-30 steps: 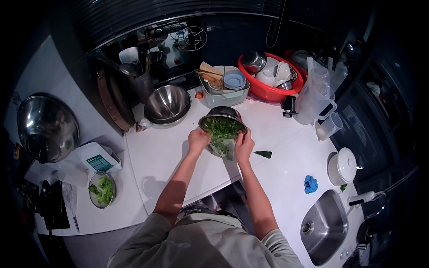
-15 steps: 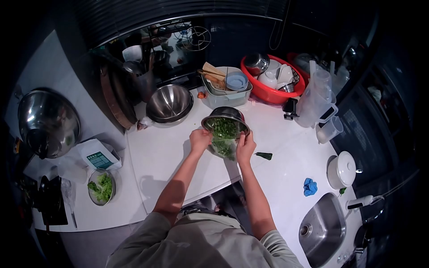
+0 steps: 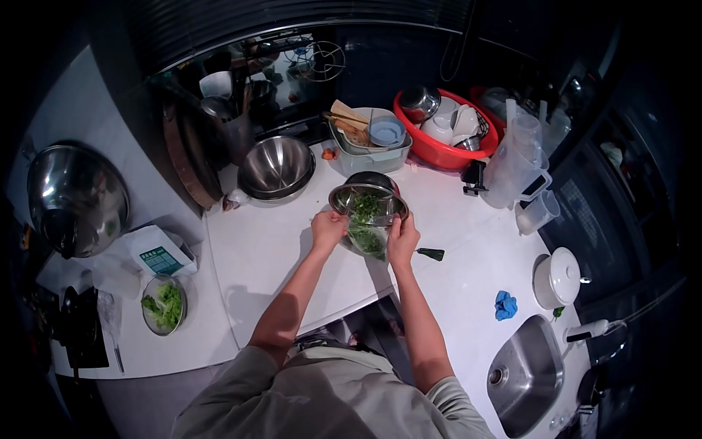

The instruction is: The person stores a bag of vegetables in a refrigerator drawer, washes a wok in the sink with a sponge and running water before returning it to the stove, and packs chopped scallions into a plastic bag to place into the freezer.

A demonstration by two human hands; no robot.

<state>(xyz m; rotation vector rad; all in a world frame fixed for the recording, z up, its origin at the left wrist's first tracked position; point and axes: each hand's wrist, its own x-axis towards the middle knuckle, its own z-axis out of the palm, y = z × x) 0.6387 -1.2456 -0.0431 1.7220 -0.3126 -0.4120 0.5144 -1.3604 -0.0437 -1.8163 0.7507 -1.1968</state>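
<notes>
A metal bowl (image 3: 376, 183) is tilted toward me in the middle of the counter, with chopped green leaves (image 3: 368, 208) inside. At its near rim hangs a clear plastic bag (image 3: 371, 247) that has green leaves in it too. My left hand (image 3: 329, 228) is closed, pinching the bag's edge at the left of the bowl's rim. On the right, my right hand (image 3: 402, 235) is closed around the other edge of the bag, with its thumb up by the rim. Whether the fingers also grip the bowl is hidden.
Nested steel bowls (image 3: 276, 170), a grey bin of utensils (image 3: 373, 159) and a red basin of dishes (image 3: 447, 155) stand behind. Leftward is a bowl of lettuce (image 3: 164, 304). To the right are a blue cloth (image 3: 505, 305), a white pot (image 3: 557, 278) and a sink (image 3: 528, 373).
The greens in the bowl have slid down toward the bag, and less shows in the bowl's upper part. Both hands stay in nearly the same place.
</notes>
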